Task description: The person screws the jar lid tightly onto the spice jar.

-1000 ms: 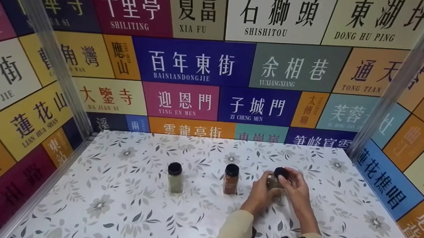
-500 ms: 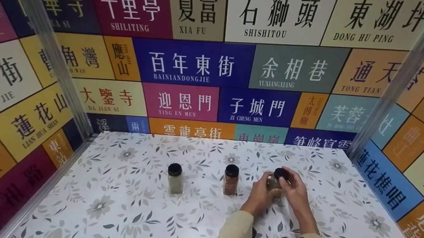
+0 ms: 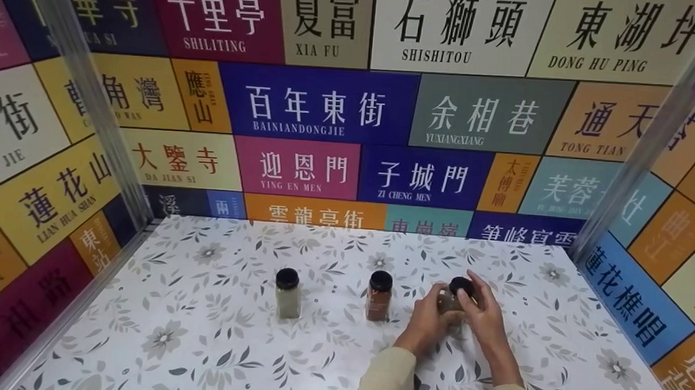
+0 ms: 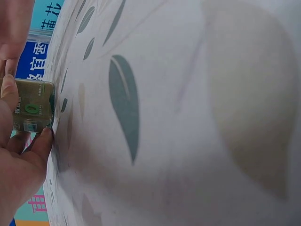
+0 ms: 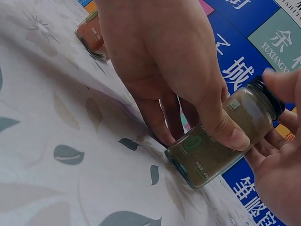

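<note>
On the right of the table, a square glass spice jar (image 3: 450, 302) of brownish-green powder stands between both hands. The left hand (image 3: 427, 323) grips its body, the thumb lying across the glass in the right wrist view. The right hand (image 3: 487, 314) holds the black cap (image 3: 460, 286) between thumb and fingers. In the right wrist view the cap (image 5: 264, 98) sits at the jar's mouth, and the jar's base (image 5: 181, 169) is at the tabletop. A green printed label shows on the jar (image 4: 35, 106) in the left wrist view.
A black-capped jar of reddish-brown powder (image 3: 379, 300) stands just left of the hands. Farther left stands a jar of pale green powder (image 3: 288, 299). The table (image 3: 208, 354) has a leaf-patterned cover. Coloured sign panels (image 3: 316, 104) and clear corner posts (image 3: 629, 156) surround it.
The right fingers have shifted slightly around the cap, the index finger now straighter and raised. The left hand and the jar stay in nearly the same place.
</note>
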`<state>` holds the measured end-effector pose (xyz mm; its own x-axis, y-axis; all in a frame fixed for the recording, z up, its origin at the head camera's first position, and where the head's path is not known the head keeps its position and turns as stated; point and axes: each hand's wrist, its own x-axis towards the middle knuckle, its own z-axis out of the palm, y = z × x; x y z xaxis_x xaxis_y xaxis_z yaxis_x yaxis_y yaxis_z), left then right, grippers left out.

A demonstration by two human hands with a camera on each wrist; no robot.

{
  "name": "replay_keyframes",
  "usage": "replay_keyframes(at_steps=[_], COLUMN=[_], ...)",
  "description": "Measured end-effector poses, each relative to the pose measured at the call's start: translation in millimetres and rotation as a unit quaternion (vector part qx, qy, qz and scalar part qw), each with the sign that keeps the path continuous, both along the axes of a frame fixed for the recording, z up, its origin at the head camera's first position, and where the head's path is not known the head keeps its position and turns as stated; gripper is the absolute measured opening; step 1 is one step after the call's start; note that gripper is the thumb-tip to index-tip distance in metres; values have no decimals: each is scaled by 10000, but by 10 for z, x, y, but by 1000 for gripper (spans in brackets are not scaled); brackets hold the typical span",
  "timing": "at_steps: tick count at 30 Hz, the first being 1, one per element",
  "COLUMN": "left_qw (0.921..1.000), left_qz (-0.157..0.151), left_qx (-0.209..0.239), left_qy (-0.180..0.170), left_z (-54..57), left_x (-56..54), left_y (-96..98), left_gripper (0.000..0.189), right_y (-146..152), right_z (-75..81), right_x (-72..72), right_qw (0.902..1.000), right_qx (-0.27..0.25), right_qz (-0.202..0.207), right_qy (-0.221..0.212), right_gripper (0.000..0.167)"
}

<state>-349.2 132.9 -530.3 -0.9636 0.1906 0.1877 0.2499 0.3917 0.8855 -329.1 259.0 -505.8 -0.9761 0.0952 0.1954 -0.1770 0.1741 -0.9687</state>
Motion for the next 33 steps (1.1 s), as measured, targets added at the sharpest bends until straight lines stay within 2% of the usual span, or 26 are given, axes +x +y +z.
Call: replay_keyframes(at_steps=[5,11,19,23,29,33], left_qw=[9999,10000,9999,9999,10000,10000], left_qz=[14,32,64,12,-42,-48], left_qx=[-131,-69,-80,-77,-53,-24], left_qy=[87,-10,-115,-125,-66,-76], left_z=[1,13,12,19,29,32], left_x=[11,8,-8,-11,12,24], left_y=[-7,3,21,4,-12,-14], left_gripper=[46,47,48,46,46,46], right_y=[7,-18,-33,-17,18,15], right_z=[26,17,15,24,44,31], right_x=[-1,-19,-8,-11,7,0], right_qw=[9998,9998,9985,9991,9980,9974], right_qx=[75,195,515,420,577,716], right_qz=[180,36,-178,-105,38,34], right_qy=[-54,16,-3,41,-261,-112], right_gripper=[53,46,45,46,54,52])
